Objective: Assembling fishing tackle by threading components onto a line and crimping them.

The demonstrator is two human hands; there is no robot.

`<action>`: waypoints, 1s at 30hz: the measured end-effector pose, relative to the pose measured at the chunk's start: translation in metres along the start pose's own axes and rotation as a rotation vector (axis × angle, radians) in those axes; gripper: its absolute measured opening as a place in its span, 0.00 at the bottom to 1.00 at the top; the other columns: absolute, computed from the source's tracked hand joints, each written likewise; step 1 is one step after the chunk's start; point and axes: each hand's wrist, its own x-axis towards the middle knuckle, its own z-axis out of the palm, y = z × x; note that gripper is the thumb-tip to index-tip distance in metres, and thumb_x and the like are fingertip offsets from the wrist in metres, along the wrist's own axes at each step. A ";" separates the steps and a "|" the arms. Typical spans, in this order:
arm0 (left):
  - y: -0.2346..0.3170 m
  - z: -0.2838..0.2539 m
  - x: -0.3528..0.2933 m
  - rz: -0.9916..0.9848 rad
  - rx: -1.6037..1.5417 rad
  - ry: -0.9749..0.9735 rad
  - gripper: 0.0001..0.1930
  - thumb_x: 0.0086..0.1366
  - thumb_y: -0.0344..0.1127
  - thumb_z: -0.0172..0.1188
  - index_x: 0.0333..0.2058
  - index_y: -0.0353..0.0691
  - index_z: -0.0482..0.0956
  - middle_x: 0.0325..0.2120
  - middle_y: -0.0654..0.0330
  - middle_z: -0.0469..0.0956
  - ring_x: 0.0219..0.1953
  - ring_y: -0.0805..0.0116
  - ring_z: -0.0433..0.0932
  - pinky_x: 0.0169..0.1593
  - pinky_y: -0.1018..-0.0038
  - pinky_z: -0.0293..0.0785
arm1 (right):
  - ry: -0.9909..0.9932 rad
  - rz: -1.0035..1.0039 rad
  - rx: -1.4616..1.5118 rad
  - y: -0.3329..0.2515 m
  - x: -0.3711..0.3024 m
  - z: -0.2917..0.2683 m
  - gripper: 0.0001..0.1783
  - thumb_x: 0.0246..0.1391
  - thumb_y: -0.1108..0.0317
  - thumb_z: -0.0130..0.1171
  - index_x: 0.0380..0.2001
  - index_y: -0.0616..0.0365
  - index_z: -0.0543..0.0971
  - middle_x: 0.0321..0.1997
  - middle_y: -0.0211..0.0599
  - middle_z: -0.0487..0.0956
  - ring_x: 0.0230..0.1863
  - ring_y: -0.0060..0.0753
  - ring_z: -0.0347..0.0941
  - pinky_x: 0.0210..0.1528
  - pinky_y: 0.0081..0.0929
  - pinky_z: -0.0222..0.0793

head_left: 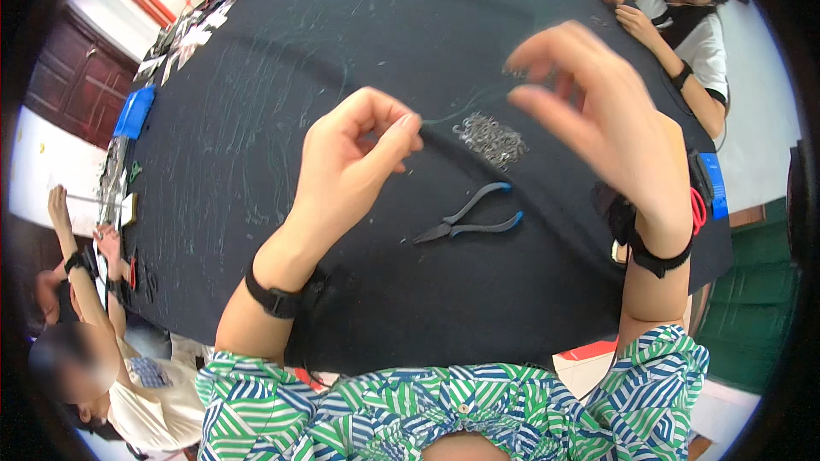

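Observation:
My left hand (354, 154) is closed, thumb and forefinger pinched on the end of a thin green line (442, 120). From there the line runs right across the dark cloth toward my other hand. My right hand (598, 111) is raised above the table, smeared by motion, with thumb and fingers apart and nothing visible between them. Below and between the hands lies a heap of small silvery metal pieces (493, 141), too small to tell their exact kind. Nearer to me, a pair of pliers (470, 220) with grey handles and blue tips rests with its handles spread.
A black cloth (367, 290) covers the round-edged table, with several green strands on its left. Blue trays (134, 112) and white scraps (188, 38) line the left edge. Red-handled scissors (699, 210) lie at right. Other people work at the left, far and right edges.

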 end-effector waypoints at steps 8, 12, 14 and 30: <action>0.001 0.001 -0.005 -0.036 -0.013 0.001 0.05 0.66 0.31 0.57 0.32 0.38 0.74 0.25 0.67 0.76 0.28 0.83 0.74 0.31 0.86 0.70 | -0.658 -0.003 1.770 -0.077 -0.025 -0.006 0.09 0.51 0.71 0.62 0.25 0.65 0.74 0.21 0.32 0.73 0.21 0.23 0.66 0.20 0.22 0.57; 0.005 0.007 -0.003 -0.010 0.044 -0.002 0.06 0.67 0.33 0.55 0.31 0.39 0.74 0.24 0.66 0.75 0.26 0.82 0.71 0.30 0.85 0.67 | -0.533 -0.058 1.912 -0.088 -0.037 -0.003 0.09 0.51 0.71 0.61 0.23 0.64 0.73 0.20 0.32 0.72 0.19 0.24 0.65 0.19 0.24 0.56; 0.002 0.007 -0.003 -0.011 0.065 0.011 0.06 0.67 0.33 0.56 0.31 0.39 0.74 0.23 0.66 0.75 0.26 0.83 0.71 0.30 0.85 0.67 | -0.482 -0.099 1.991 -0.090 -0.041 0.003 0.10 0.52 0.71 0.61 0.22 0.64 0.73 0.19 0.31 0.71 0.18 0.24 0.64 0.19 0.25 0.55; 0.001 0.006 -0.005 -0.003 0.034 -0.020 0.06 0.66 0.33 0.57 0.32 0.38 0.74 0.25 0.67 0.76 0.27 0.84 0.72 0.30 0.87 0.68 | -0.193 -0.234 2.239 -0.100 -0.059 0.018 0.11 0.52 0.74 0.57 0.19 0.62 0.70 0.14 0.28 0.65 0.13 0.28 0.59 0.16 0.31 0.51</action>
